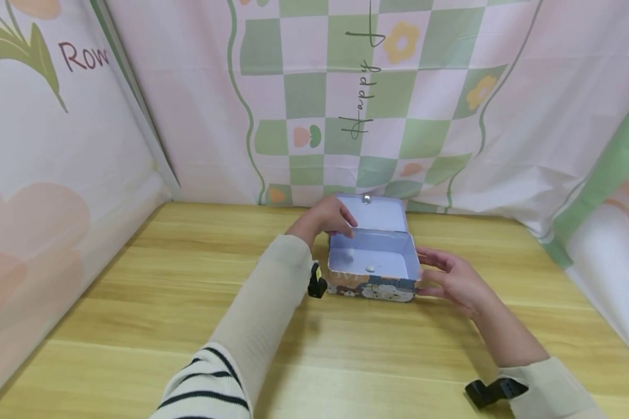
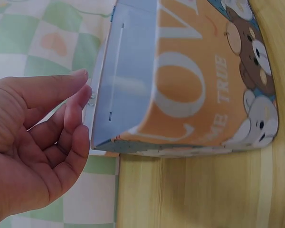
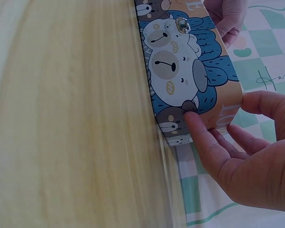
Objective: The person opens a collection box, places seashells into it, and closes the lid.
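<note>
A rectangular tin box (image 1: pixel 372 289) with a pale blue inside stands on the table, its hinged lid (image 1: pixel 377 213) swung back. Orange, with cartoon bears and white letters, its outer wall (image 2: pixel 199 90) shows large in the left wrist view. My left hand (image 1: pixel 329 216) is over the back left corner by the hinge, fingers loosely bent with nothing between them. At the right end, my right hand (image 1: pixel 453 280) touches the box with spread fingers, the thumb near the rim. A metal clasp (image 3: pixel 183 25) sits on the front wall.
The wooden table (image 1: pixel 188 326) runs back to a hanging cloth (image 1: pixel 346 93) with a green and white check, close behind the lid. Another printed cloth (image 1: pixel 57 174) hangs at the left. Each wrist wears a small black camera (image 1: pixel 317 282).
</note>
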Available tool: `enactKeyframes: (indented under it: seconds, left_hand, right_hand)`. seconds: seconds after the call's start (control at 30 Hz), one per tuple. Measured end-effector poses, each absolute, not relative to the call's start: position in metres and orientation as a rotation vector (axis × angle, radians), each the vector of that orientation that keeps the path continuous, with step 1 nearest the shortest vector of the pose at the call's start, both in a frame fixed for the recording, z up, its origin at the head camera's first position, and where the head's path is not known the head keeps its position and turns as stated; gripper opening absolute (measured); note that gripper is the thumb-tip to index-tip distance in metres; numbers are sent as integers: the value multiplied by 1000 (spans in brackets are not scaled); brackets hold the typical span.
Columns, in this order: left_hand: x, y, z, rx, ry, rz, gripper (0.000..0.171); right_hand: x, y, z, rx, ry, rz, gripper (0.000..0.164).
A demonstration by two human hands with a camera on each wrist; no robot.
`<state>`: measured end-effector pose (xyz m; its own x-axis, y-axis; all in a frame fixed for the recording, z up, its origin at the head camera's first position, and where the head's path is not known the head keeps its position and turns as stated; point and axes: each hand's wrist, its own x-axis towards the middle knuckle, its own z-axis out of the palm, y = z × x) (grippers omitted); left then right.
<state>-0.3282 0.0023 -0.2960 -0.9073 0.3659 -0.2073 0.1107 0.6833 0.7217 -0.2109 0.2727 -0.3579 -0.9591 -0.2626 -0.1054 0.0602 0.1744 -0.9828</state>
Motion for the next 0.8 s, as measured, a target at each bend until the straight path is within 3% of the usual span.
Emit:
enactKeyframes:
  seconds: [0.57, 0.8]
  left_hand:
    - [-319, -13, -297, 469, 2427, 1373, 27]
    - [-309, -29, -298, 461, 2405, 1574, 17]
  right_hand:
    - [-212, 272, -360, -207, 2194, -1864, 67]
    - [-212, 273, -361, -214, 2190, -1870, 65]
